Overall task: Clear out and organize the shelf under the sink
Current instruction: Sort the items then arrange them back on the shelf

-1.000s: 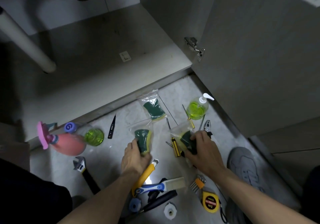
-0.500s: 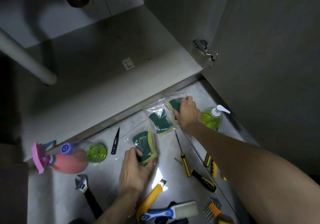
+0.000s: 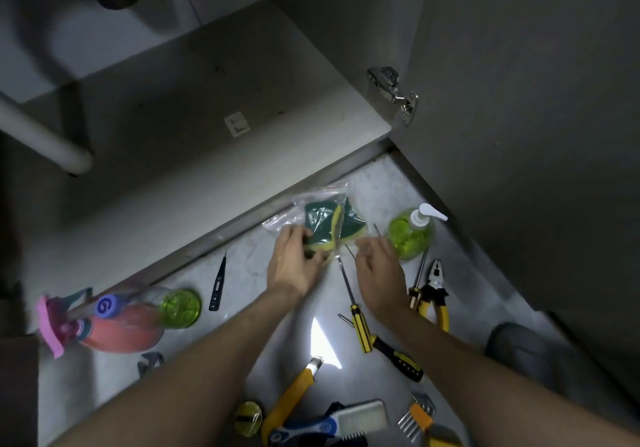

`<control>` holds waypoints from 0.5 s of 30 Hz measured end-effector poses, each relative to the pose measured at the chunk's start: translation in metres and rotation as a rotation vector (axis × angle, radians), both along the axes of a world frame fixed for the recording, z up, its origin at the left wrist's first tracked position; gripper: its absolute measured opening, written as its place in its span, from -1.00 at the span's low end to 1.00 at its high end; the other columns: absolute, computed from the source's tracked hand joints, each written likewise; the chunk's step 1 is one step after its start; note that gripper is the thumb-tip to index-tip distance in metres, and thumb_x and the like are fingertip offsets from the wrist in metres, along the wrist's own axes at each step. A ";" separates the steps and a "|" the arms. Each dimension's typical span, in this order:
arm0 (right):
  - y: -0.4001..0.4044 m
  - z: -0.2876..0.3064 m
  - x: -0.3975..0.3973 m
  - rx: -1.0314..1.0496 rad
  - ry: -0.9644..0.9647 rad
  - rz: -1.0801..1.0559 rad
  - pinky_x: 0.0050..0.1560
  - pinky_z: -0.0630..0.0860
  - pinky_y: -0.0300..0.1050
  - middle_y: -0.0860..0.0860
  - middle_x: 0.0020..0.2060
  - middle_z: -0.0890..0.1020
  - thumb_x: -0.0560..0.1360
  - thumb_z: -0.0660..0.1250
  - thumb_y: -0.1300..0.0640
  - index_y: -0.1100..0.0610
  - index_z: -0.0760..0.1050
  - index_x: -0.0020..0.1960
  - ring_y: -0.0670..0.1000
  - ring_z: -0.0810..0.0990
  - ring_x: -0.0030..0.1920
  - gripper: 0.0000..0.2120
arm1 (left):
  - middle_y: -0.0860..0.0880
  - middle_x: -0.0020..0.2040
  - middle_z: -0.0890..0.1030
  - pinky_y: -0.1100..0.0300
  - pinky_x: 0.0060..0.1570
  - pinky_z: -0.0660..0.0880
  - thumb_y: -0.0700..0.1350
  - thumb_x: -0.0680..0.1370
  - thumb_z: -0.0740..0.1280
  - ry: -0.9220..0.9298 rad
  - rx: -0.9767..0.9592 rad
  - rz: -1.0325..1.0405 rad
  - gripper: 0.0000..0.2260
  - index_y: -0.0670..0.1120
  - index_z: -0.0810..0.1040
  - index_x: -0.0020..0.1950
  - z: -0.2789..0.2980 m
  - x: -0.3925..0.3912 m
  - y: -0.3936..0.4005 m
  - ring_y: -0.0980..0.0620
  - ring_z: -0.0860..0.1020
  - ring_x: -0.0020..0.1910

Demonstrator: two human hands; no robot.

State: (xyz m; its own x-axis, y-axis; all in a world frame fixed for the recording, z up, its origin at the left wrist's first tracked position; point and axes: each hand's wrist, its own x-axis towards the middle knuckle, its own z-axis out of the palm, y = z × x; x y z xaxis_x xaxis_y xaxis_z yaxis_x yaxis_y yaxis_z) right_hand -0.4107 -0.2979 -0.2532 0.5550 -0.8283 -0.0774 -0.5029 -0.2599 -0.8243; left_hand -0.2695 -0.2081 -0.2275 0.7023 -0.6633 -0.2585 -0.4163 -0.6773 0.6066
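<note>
Sponges in clear bags now lie gathered in 1 pile on the floor beside the soap bottle — half a second ago they lay apart, 1 under each hand. Left hand is clamped on the near sponge; right hand hovers with fingers spread, touching only the bag's edge. Shelf under the sink stands bare — clearing looks finished, and grouping like items for return is probably underway.

Both bare forearms reach forward; left hand curled in a grip, right hand beside it, fingers loosely spread.
</note>
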 end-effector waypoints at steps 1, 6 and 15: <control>0.004 0.000 -0.012 0.010 0.048 0.033 0.13 0.47 -0.01 0.01 0.08 0.53 0.61 0.21 0.25 0.17 0.54 0.15 0.05 0.51 0.13 -0.81 | 0.05 0.29 0.43 0.10 0.25 0.49 -0.04 0.55 0.42 -0.037 0.048 -0.041 -0.70 0.04 0.47 0.26 -0.002 0.004 -0.006 0.02 0.47 0.24; 0.007 0.004 -0.061 0.059 0.167 0.007 0.18 0.45 0.00 0.06 0.12 0.55 0.58 0.24 0.28 0.17 0.55 0.19 0.09 0.51 0.19 -0.78 | -0.12 0.61 0.10 -0.13 0.50 0.21 -0.17 0.58 0.31 -0.153 0.314 -0.140 -0.43 0.06 0.25 0.58 0.004 0.013 -0.020 -0.17 0.10 0.56; -0.054 0.076 -0.052 -0.498 0.053 -0.037 -0.13 0.43 -0.05 -0.02 0.03 0.46 0.54 0.26 0.24 0.05 0.46 0.08 0.03 0.45 0.02 -0.85 | -0.01 0.29 0.50 0.20 0.07 0.45 -0.16 0.59 0.27 -0.096 0.102 -0.137 -0.65 0.02 0.42 0.38 0.032 -0.006 0.017 0.00 0.47 0.21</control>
State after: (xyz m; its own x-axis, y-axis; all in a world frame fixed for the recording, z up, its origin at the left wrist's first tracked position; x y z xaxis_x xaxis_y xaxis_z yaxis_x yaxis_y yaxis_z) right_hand -0.4630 -0.3520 -0.1771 0.5304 -0.7910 0.3048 -0.5572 -0.5963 -0.5779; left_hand -0.2753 -0.1911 -0.1955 0.6320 -0.7279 -0.2659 -0.5612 -0.6665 0.4908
